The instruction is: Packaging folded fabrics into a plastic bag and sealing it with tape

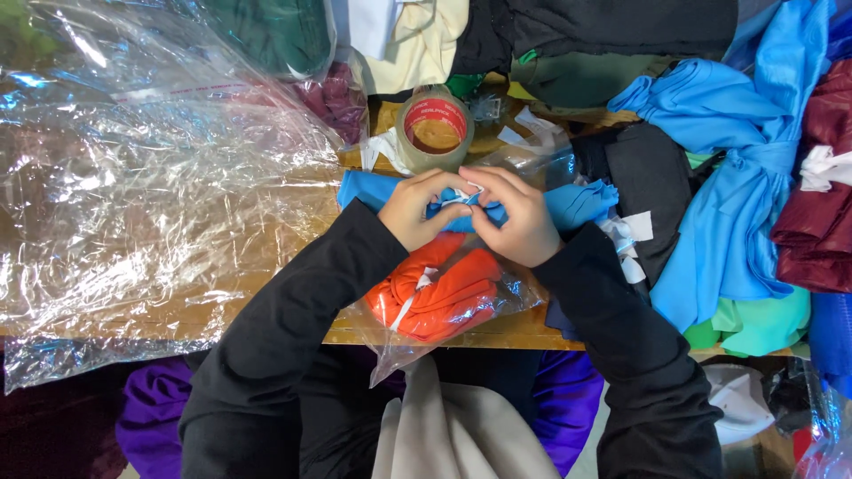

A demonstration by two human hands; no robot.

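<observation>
Wooden table (266, 266), worn and yellowish, seen from straight above, its near edge running just over the lap. Left half buried under crumpled clear plastic sheeting (133, 177), glossy with reflections. At the table's middle, a rolled blue cloth bundle (568, 202) lying crosswise. Left hand (422, 206) and right hand (519, 217) both curled over its centre, fingertips meeting on a thin white tie strip (461, 197), pinching it between thumbs and forefingers; fingers bent close, not spread. Black sleeves reaching in from below. Just beneath the hands, an orange cloth bundle (439, 293) bound with a white strip, sitting inside a clear plastic bag (515, 297) at the table's near edge. Just beyond the hands, a roll of brown packing tape (435, 131) standing on its side, touching scraps of white paper. Right side heaped with fabric: a knotted bright blue cloth (737, 177), black cloth (652, 182), green cloth (754, 328), maroon cloth (816, 213). Along the far edge, cream and dark cloths piled. Below the table, purple fabric (155, 399) on either side of the lap, pale beige cloth between.
</observation>
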